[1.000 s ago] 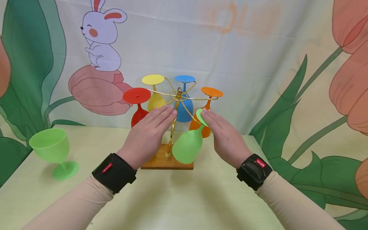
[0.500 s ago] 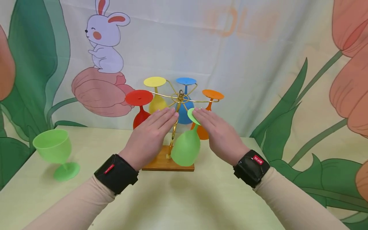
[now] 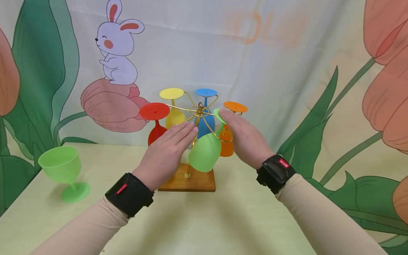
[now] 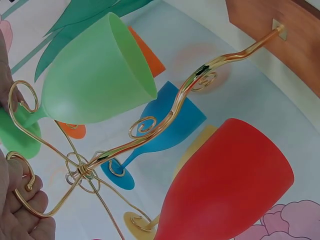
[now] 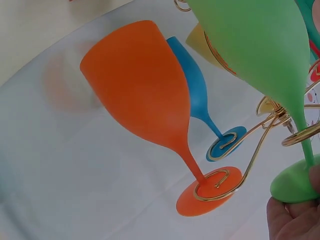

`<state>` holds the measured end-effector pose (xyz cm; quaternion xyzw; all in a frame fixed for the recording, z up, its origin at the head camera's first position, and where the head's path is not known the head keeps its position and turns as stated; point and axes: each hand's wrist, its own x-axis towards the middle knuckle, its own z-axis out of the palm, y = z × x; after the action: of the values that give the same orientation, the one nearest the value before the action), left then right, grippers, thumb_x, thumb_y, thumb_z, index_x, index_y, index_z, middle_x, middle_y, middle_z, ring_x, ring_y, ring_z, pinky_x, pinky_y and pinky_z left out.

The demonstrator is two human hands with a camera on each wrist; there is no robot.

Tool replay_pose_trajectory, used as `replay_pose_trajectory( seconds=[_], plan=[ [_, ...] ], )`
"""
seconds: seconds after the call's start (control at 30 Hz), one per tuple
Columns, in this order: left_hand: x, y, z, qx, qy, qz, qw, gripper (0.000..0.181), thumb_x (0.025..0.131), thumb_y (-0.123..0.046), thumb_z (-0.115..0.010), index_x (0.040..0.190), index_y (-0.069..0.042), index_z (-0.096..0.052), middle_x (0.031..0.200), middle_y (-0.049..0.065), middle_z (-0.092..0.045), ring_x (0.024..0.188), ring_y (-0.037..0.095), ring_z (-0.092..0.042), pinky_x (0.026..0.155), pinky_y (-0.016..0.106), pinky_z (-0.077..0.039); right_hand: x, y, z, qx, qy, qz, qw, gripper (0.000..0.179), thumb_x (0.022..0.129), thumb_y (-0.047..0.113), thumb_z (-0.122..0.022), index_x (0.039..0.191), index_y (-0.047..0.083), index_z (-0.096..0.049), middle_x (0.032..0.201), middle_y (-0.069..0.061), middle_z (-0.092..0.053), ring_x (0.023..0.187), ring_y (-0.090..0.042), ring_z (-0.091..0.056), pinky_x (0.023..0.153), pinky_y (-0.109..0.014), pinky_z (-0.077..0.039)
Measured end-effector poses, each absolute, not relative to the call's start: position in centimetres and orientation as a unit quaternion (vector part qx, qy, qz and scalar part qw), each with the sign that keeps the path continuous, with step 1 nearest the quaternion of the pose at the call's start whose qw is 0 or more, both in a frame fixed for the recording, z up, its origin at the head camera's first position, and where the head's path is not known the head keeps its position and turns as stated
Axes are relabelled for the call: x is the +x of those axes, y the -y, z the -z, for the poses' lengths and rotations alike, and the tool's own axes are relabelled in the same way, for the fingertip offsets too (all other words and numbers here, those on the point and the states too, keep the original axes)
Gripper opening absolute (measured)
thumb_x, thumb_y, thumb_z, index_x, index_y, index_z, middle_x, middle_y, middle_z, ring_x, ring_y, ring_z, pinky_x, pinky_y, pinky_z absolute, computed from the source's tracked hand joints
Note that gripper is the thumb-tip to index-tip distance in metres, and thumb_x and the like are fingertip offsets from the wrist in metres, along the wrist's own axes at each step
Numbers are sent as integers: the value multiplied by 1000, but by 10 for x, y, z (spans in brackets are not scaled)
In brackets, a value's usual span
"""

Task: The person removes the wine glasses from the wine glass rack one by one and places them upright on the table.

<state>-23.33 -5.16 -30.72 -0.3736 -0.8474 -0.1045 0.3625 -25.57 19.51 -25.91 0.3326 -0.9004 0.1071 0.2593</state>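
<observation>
My right hand (image 3: 250, 140) pinches the round base of a green plastic goblet (image 3: 205, 153), which tilts bowl-down at the front of a gold wire glass rack (image 3: 187, 175). In the right wrist view, the goblet's stem is beside a curled hook (image 5: 300, 135); whether they touch is unclear. My left hand (image 3: 165, 152) is at the front-left arm, and in the left wrist view its fingers (image 4: 37, 202) curl at a bare hook (image 4: 20, 197). Red (image 3: 154, 111), yellow (image 3: 171, 94), blue (image 3: 205, 92) and orange (image 3: 235, 107) goblets hang upside down from the other arms.
Another green goblet (image 3: 60, 164) stands upright on the table at the left. The rack's wooden base (image 3: 200, 182) rests on the pale table (image 3: 197, 219). Behind hangs a cloth (image 3: 271, 88) printed with a rabbit and tulips.
The right hand has moved first left, then up with the green goblet, baring the hook's curl beside its stem. The left hand stays nearly in place.
</observation>
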Motion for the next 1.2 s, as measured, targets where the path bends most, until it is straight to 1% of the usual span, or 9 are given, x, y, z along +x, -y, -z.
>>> replay_pose_trajectory(
  seconds=[0.2, 0.43, 0.67, 0.8, 0.9, 0.93, 1.03, 1.13, 1.2],
  plan=[
    [-234, 52, 308, -373, 848, 101, 364, 53, 87, 3, -61, 138, -1, -49, 141, 16, -51, 135, 25, -34, 111, 45, -36, -257, -201, 259, 304, 911, -113, 255, 68, 86, -20, -40, 147, 10, -36, 147, -12, -44, 135, -22, -33, 111, -46, -36],
    [-234, 51, 308, -373, 850, 93, 361, 52, 87, 4, -59, 138, -1, -49, 142, 15, -50, 136, 25, -33, 112, 44, -35, -251, -220, 269, 258, 930, -114, 235, 63, 88, -16, -40, 147, 5, -34, 150, -13, -40, 136, -23, -31, 113, -45, -33],
    [-233, 51, 309, -371, 851, 90, 360, 53, 87, 5, -59, 139, -1, -48, 142, 16, -50, 136, 25, -33, 112, 44, -35, -245, -239, 303, 230, 938, -122, 231, 45, 96, -3, -46, 140, 3, -43, 137, -17, -54, 125, -28, -46, 104, -48, -43],
    [-234, 52, 307, -372, 850, 91, 362, 53, 87, 5, -59, 139, -1, -48, 142, 16, -50, 136, 25, -33, 111, 44, -35, -244, -245, 336, 178, 951, -176, 180, 41, 99, 5, -45, 140, 5, -45, 134, -18, -56, 121, -29, -50, 100, -49, -47],
    [-235, 52, 306, -374, 847, 92, 365, 52, 88, 6, -58, 138, -1, -48, 142, 16, -50, 136, 25, -33, 111, 44, -35, -246, -245, 365, 122, 953, -251, 121, 40, 101, 11, -42, 141, 7, -44, 125, -21, -61, 90, -31, -62, 81, -46, -55],
    [-235, 52, 306, -374, 847, 91, 367, 51, 88, 6, -57, 138, 0, -49, 142, 16, -50, 136, 25, -33, 112, 44, -35, -247, -245, 375, 106, 949, -276, 106, 39, 102, 12, -41, 141, 7, -45, 124, -21, -62, 79, -30, -60, 76, -43, -54],
    [-235, 52, 306, -374, 846, 91, 368, 51, 88, 7, -56, 138, 0, -48, 143, 16, -49, 136, 25, -32, 112, 44, -34, -249, -244, 408, 58, 933, -350, 67, 36, 103, 13, -39, 137, 6, -50, 120, -20, -64, 69, -26, -52, 66, -40, -46],
    [-234, 52, 306, -374, 848, 90, 365, 51, 88, 7, -56, 138, 0, -48, 143, 16, -49, 136, 25, -32, 112, 45, -34, -247, -241, 439, 21, 910, -412, 34, 34, 102, 12, -40, 131, 4, -55, 127, -18, -62, 96, -23, -57, 85, -45, -49],
    [-233, 53, 307, -374, 849, 89, 363, 52, 88, 7, -56, 138, 0, -48, 143, 16, -49, 136, 25, -32, 112, 45, -35, -243, -238, 456, -8, 890, -456, 2, 33, 102, 12, -40, 129, 3, -57, 122, -16, -63, 102, -26, -55, 88, -49, -47]
  ],
)
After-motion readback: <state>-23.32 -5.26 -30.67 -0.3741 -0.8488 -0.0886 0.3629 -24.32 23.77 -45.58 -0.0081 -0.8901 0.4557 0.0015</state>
